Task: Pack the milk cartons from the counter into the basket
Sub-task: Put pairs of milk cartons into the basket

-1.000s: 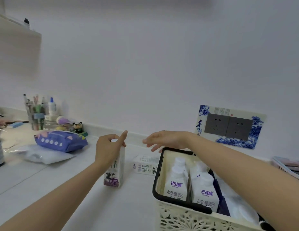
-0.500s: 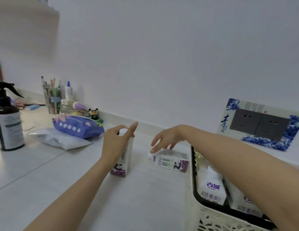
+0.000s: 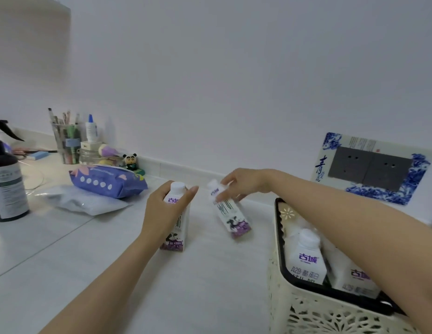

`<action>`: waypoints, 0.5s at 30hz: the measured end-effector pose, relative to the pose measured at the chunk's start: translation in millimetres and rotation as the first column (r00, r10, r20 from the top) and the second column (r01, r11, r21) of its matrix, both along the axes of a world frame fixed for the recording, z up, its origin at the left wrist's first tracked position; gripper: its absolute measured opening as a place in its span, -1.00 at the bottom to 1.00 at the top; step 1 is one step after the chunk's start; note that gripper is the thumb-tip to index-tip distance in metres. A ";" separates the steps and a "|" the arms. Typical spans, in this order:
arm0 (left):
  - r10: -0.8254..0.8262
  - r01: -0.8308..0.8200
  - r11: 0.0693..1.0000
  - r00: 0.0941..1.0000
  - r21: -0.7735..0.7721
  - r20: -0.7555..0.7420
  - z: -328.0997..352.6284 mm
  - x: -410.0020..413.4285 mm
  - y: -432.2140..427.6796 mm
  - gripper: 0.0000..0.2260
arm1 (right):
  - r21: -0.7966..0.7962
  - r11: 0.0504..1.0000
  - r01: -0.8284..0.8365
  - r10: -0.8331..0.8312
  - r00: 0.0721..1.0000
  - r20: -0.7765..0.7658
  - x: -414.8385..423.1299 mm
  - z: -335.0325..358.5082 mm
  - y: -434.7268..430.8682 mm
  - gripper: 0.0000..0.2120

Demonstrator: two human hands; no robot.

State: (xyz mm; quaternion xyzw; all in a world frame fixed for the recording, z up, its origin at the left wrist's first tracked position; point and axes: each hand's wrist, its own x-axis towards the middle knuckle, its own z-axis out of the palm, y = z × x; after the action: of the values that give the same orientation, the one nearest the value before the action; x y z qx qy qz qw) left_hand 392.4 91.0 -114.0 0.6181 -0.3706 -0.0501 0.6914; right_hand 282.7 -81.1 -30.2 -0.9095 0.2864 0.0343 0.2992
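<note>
Two small white-and-purple milk cartons are out on the white counter. My left hand (image 3: 163, 208) is wrapped around the upright carton (image 3: 176, 227) at the centre. My right hand (image 3: 243, 183) grips the top of the second carton (image 3: 230, 214), which is tilted, its base near the counter. At the lower right stands the cream lattice basket (image 3: 313, 317) with a black rim; two more cartons (image 3: 306, 259) stand inside it, partly hidden behind my right forearm.
A dark spray bottle (image 3: 6, 179) stands at the far left. A purple wipes pack (image 3: 106, 180) lies on a plastic bag, with a pen cup (image 3: 66, 143), glue bottle and panda figurine behind. A blue-patterned socket plate (image 3: 371, 167) is on the wall.
My right hand has closed on the carton that lay on its side and tipped it up off the counter. My left hand stays on the upright carton. The view has shifted left and down.
</note>
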 end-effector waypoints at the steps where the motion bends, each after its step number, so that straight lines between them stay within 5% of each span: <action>1: 0.009 -0.009 1.000 1.000 -0.014 -0.002 -0.5 -2.5 1.2 -0.71 | 0.056 0.998 0.009 -0.014 0.995 0.096 -6.7 6.2 4.9 -0.54; 7: 0.019 -0.025 0.995 0.998 -0.097 -0.063 19.0 -31.4 19.0 -0.73 | 0.124 0.992 -0.006 -0.067 0.818 0.572 -61.2 53.5 66.8 -0.65; 15: -0.023 0.033 0.992 0.996 -0.122 0.086 77.4 -103.6 92.9 -0.63 | 0.163 0.986 -0.035 -0.100 0.659 0.746 -171.9 76.8 160.0 -0.70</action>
State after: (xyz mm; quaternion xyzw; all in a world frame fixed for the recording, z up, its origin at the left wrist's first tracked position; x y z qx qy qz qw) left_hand 288.7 183.9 -36.6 0.5706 -0.4105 -0.0107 0.7112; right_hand 110.8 78.8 46.6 -0.8096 0.1495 -0.3262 0.4646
